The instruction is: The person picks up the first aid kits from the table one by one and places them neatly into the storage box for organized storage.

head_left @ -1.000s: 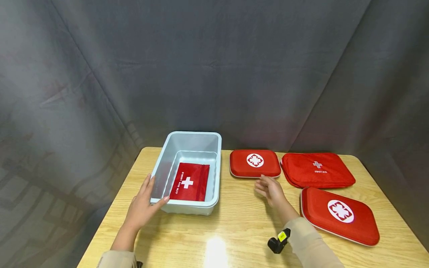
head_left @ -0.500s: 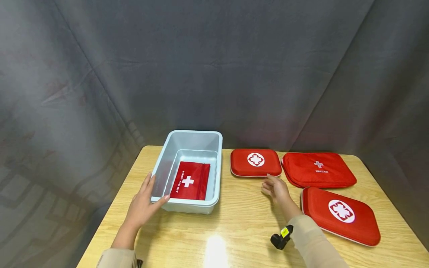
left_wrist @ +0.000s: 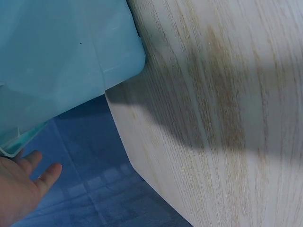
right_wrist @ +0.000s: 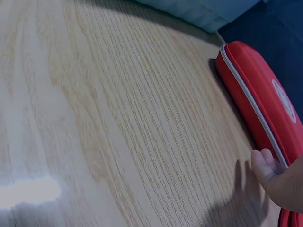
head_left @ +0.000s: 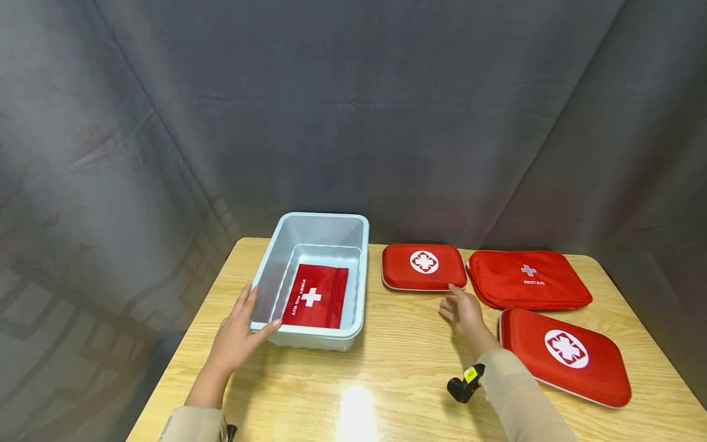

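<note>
My left hand [head_left: 236, 331] rests with spread fingers at the near left corner of a pale blue-grey plastic tub [head_left: 365, 270]. Inside the tub, a flat red first aid kit pouch [head_left: 337, 298] lies on the bottom, white cross up. My right hand [head_left: 465, 312] holds nothing, fingers loosely bent, by the near right corner of a small red hard case [head_left: 394, 270] with a white round emblem. In the right wrist view, the hand [right_wrist: 284, 184] is beside the zipped side of that red case [right_wrist: 255, 85]; whether it touches cannot be told.
A soft red first aid bag [head_left: 497, 282] lies right of the small case. Nearer, a larger red hard case [head_left: 602, 362] lies slantwise beside my right forearm. They share a wooden table [head_left: 409, 368], with a grey curtain [head_left: 353, 123] behind its far edge.
My right hand has moved rightward along the front of the small red case, toward its right corner. My left hand stays at the tub's corner. The view has shifted slightly.
</note>
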Available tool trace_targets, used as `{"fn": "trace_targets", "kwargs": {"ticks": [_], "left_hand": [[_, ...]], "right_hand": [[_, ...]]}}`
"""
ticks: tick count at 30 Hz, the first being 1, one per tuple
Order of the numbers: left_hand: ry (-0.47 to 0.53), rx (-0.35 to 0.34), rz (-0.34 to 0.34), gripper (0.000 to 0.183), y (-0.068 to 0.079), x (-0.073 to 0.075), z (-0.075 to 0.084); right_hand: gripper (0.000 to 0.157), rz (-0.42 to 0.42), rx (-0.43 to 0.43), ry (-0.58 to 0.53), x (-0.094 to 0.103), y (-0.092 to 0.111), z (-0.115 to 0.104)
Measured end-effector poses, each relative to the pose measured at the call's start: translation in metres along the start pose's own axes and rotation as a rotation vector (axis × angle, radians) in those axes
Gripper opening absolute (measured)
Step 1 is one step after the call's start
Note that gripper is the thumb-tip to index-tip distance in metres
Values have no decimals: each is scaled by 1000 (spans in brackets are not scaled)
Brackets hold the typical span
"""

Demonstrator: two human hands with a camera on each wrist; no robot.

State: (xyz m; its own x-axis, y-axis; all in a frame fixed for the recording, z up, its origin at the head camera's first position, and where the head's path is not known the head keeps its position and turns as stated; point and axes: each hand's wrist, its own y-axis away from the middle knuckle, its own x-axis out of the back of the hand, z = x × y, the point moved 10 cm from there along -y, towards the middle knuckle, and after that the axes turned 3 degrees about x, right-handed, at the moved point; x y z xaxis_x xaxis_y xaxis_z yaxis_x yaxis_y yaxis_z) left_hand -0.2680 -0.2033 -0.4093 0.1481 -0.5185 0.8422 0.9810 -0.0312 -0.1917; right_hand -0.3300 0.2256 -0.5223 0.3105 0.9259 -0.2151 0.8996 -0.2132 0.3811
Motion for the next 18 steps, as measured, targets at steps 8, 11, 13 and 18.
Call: {"fn": "trace_targets", "kwargs": {"ticks": [8, 11, 13, 18], "left_hand": [[-2, 5, 0, 82, -1, -1, -1], [-4, 6, 1, 82, -1, 0, -1], [-3, 9, 0, 82, -1, 0, -1], [1, 14, -4, 82, -1, 0, -1]], "right_hand": [[69, 67, -45, -41, 8, -10, 4], [70, 82, -58, -65, 10, -13, 6], [70, 85, -65, -77, 10, -15, 7], [67, 102, -77, -83, 10, -21, 9]]}}
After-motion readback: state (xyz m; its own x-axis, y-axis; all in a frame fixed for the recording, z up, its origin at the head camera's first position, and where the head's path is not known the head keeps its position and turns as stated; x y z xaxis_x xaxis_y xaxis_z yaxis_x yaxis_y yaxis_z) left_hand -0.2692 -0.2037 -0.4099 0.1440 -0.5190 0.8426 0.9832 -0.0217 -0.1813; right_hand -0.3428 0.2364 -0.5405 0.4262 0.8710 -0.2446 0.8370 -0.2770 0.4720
